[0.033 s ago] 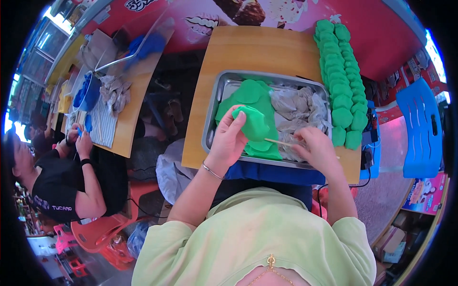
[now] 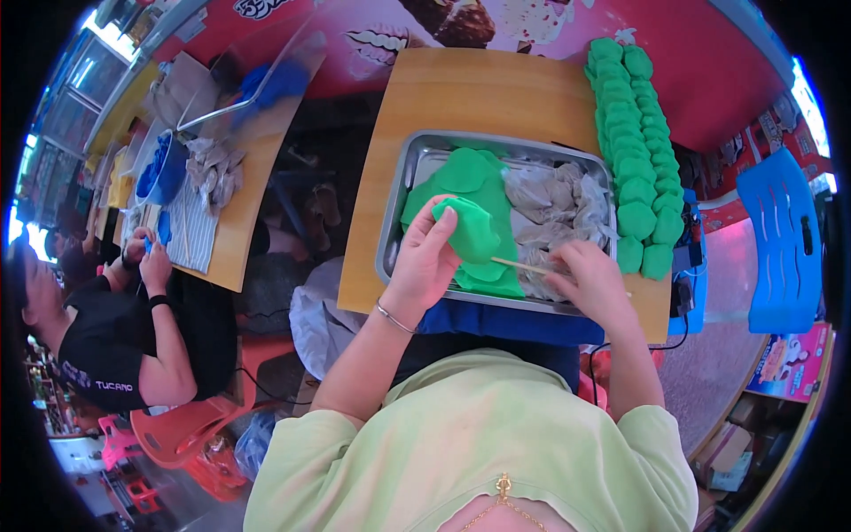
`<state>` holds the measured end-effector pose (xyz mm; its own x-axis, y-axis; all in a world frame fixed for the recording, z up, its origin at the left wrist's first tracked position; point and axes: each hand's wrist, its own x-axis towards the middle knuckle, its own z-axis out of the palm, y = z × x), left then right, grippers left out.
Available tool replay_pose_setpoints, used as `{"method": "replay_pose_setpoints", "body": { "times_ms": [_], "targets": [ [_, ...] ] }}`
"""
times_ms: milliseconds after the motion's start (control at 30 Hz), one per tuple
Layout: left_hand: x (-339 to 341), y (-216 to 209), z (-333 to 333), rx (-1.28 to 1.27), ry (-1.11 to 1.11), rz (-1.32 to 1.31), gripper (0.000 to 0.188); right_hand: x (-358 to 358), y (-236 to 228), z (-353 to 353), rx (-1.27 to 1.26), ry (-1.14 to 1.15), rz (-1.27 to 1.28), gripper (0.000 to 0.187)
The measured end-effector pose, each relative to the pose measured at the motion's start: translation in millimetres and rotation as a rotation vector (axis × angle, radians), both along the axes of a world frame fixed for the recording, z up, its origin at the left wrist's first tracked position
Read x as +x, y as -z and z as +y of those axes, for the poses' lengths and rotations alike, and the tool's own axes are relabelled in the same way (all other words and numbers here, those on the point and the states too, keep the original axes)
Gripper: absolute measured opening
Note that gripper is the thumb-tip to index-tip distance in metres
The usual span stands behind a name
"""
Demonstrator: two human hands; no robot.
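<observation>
My left hand (image 2: 432,251) pinches a cupped green piece of thin fabric (image 2: 472,232) between thumb and fingers, above the near side of a metal tray. A thin wooden stick (image 2: 523,265) is held in my right hand (image 2: 592,277), its tip pointing left at the lower edge of that piece. Flat green sheets (image 2: 470,173) lie stacked in the left part of the metal tray (image 2: 387,238). Crumpled greyish-beige pieces (image 2: 547,193), some in clear plastic, fill the tray's right part.
Two long rows of rounded green pieces (image 2: 634,168) run along the right side of the wooden table (image 2: 479,89). A blue plastic chair (image 2: 780,239) stands at the right. On the left, another person (image 2: 111,341) handles something blue beside a second table (image 2: 253,191).
My right hand has shifted very slightly to the right and nearer to me, still holding the stick. My left hand and the green piece look unmoved.
</observation>
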<state>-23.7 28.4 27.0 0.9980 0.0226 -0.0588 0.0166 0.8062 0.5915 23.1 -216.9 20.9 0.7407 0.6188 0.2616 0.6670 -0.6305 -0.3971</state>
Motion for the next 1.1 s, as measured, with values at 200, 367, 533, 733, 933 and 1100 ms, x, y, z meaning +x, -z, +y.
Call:
{"method": "replay_pose_setpoints", "body": {
  "times_ms": [200, 367, 533, 733, 933, 1100],
  "targets": [
    [-1, 6, 6, 0.003, 0.029, -0.037, 0.02, -2, 2, -8, -0.209, 0.023, 0.168, 0.018],
    [-1, 5, 9, 0.023, 0.007, -0.07, 0.02, -11, -5, -4, -0.019, 0.098, 0.136, 0.012],
    [-1, 0, 9, 0.062, -0.073, -0.081, 0.019, -29, -49, 5, 0.395, 0.169, 0.163, 0.013],
    [-1, -6, 2, 0.002, -0.128, -0.095, 0.017, -42, -54, 14, 0.42, 0.098, 0.22, 0.014],
    [-7, -13, -10, 0.099, -0.035, -0.182, 0.017, -39, -42, 32, 0.431, 0.069, 0.135, 0.017],
    [-9, -12, -18, 0.139, -0.092, -0.223, 0.02, -42, -38, 46, 0.546, 0.077, 0.204, 0.019]
  ]
}}
